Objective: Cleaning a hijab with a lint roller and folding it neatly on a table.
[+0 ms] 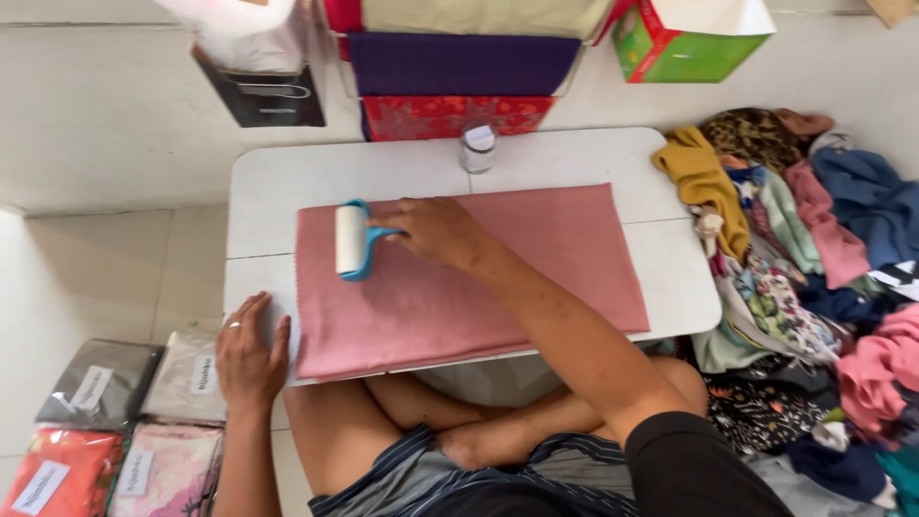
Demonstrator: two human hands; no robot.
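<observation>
Small white-capped jar (478,148) upper centre on worktop (593,153). Heap of mixed clothes (804,249) at right (tumbled, many colours). Bagged fabrics (105,421) lower left on floor. Green box (684,43) top right.

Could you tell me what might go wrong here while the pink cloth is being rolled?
The left hand pins only the near left corner of the pink cloth, so the lint roller in the right hand might bunch the far side. A wide sweep could also knock over the small jar just beyond the cloth.
</observation>
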